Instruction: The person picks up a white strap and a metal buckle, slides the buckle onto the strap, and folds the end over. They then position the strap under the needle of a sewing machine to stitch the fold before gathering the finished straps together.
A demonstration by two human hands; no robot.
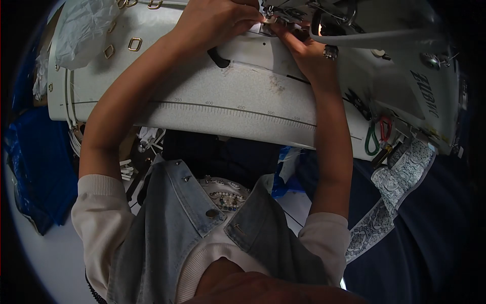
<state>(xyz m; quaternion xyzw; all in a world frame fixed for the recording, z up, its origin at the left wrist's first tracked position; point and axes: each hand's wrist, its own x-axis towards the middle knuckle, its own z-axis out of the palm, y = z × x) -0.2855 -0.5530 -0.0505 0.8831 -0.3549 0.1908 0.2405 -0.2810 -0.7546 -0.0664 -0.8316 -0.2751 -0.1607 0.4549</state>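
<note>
At the top of the head view, my left hand point(223, 17) is closed, its fingertips pressed together beside the needle area of a sewing machine point(400, 91). My right hand point(304, 43) reaches in from the other side, thumb and fingers pinched at the metal presser foot point(268, 21). A small pale piece lies between the fingertips, too small and dark to name. Both forearms rest across the white machine table point(202, 116), which bears a printed ruler along its front edge.
Metal rectangular rings point(134, 44) and a crumpled clear plastic bag point(83, 33) lie at the left. Black snips point(358, 104) and scissors with red and green handles point(373, 139) are at the right. A patterned lace strip point(400, 177) hangs off the right edge.
</note>
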